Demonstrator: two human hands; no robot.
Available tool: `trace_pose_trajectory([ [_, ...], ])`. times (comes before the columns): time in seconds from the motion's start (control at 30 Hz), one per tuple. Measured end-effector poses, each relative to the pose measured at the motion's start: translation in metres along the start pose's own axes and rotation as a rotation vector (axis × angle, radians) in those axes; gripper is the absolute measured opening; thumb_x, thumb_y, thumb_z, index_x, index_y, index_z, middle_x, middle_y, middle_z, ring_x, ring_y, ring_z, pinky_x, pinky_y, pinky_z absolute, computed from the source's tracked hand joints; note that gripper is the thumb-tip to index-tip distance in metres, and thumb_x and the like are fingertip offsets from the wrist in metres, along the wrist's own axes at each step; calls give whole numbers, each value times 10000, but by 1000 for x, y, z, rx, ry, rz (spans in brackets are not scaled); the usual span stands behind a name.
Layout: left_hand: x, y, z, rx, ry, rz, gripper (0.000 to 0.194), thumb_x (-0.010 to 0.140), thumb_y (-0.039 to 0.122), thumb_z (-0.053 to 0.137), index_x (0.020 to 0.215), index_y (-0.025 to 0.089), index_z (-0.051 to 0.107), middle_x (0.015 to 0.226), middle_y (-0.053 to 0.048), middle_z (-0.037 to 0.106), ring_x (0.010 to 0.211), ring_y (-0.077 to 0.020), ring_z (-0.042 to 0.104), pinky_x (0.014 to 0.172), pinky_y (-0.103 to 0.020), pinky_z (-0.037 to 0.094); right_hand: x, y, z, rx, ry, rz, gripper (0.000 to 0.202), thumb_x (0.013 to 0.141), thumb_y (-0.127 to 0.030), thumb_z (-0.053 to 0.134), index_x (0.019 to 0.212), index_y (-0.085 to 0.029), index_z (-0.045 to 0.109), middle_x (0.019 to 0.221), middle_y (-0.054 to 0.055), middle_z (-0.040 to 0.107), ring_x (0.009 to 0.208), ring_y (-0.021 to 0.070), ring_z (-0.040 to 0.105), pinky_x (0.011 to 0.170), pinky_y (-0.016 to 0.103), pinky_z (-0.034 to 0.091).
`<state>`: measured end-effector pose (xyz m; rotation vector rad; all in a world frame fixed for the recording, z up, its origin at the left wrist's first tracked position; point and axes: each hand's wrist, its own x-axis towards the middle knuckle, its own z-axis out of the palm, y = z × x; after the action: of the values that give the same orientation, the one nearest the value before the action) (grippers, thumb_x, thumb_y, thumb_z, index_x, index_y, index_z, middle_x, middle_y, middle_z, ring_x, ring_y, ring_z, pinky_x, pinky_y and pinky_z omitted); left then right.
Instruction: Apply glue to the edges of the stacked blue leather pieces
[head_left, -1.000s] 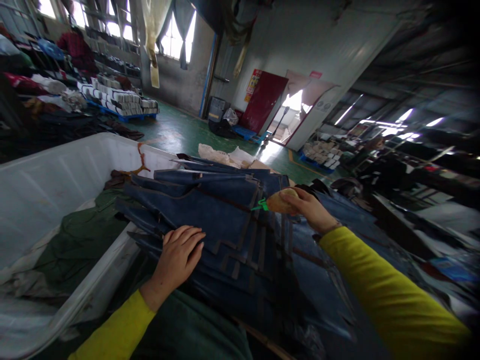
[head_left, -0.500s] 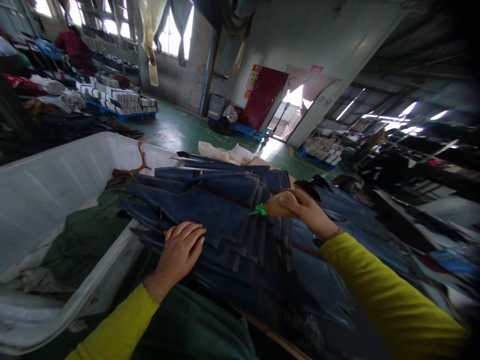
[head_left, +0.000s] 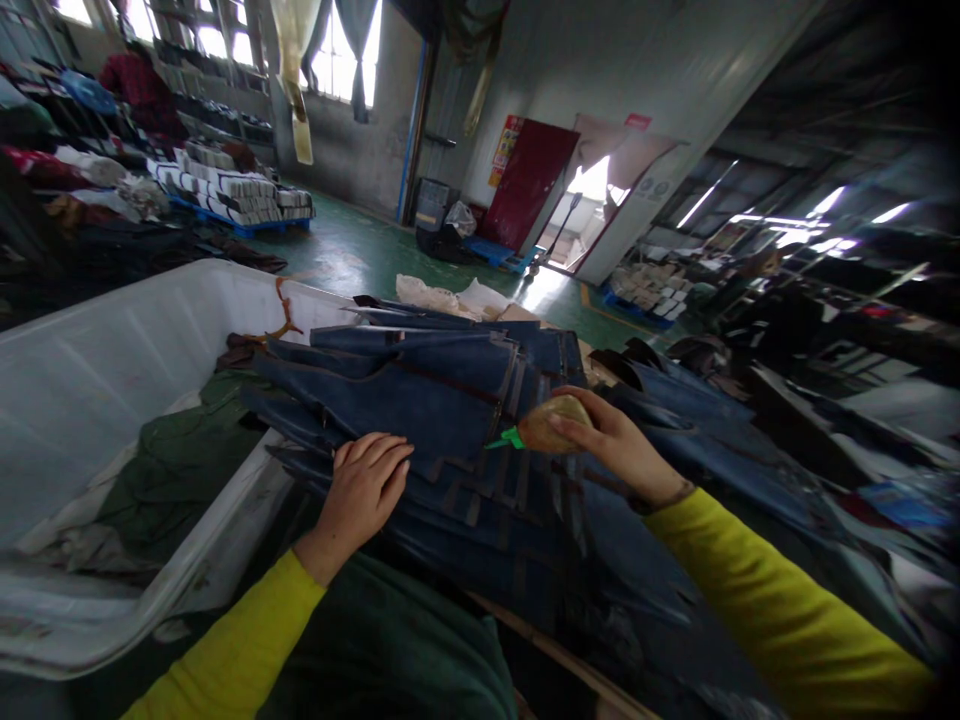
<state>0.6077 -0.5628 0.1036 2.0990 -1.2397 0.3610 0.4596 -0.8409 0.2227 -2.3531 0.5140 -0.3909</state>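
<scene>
The left hand (head_left: pixel 365 480) lies flat and open, palm down, on the near left edge of a stack of dark blue denim pieces (head_left: pixel 435 420). The right hand (head_left: pixel 611 445) grips a tan rounded tool with a green tip (head_left: pixel 551 425), pressed on the stack's right side. A white bin (head_left: pixel 97 360) stands left.

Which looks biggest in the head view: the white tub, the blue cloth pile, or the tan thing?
1. White plastic tub.
2. Stack of dark blue denim pieces; near the tub's size, so unsure.
3. Tan rounded object with a green tip, in the right hand.
</scene>
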Motion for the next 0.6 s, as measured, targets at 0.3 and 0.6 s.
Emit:
trace_pose_trajectory([
  [0.3,-1,0,-1,3,7,5,277,908,256,413,1110,257,603,1157,-22,613,1127,-206,475,932,-391,313,-18,-18,6,-62,-37,-51,445,773,-498,587,1134,-245,520,978,35,637,880,226,618,765,339,535],
  [0.6,0,0,-1,7,-6,4,280,912,259,406,1110,257,604,1160,-27,612,1124,-207,480,928,-392,316,-28,-18,11,-38,-56,-98,458,780,-482,594,1167,-258,494,1011,39,623,893,223,613,764,334,533],
])
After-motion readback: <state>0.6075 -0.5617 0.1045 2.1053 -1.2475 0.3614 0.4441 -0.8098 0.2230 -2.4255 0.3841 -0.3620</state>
